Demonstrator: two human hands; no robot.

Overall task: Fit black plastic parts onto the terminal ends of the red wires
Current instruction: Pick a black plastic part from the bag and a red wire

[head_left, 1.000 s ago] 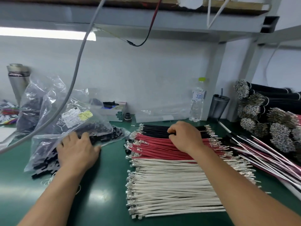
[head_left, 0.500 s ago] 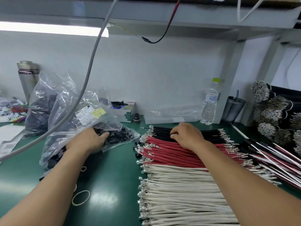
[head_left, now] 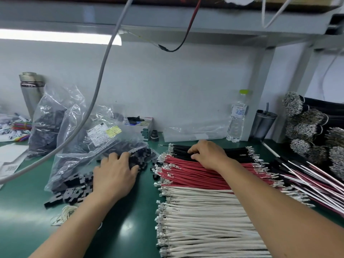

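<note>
Fingers (head_left: pixel 193 150) of the right hand (head_left: pixel 208 155) curl down into the wires, right where the red wires (head_left: pixel 195 174) meet the black wires (head_left: pixel 236 152). They look like they are picking at a wire, but it is too hard to see if one is really pinched yet. The left hand (head_left: pixel 115 175) lies on the black plastic parts (head_left: pixel 74 190) that spill out of a clear bag (head_left: pixel 83 146). Its fingers are a little bent and rest on the pile. Whether they grip a part cannot be told.

This looks like the very start of one round: getting one part and one red wire. No part is on a red wire end near the hands yet.

Next, the left hand likely needs to pinch just one black part and lift it. The right hand likely needs to pull one red wire free from the row, so its shiny metal end can go into the part.

Both arms reach forward over the green desk (head_left: pixel 141 211). The right arm crosses over the white wires (head_left: pixel 204 220). The red wires lie in a flat row in the middle, between the black ones behind and the white ones in front.
</note>
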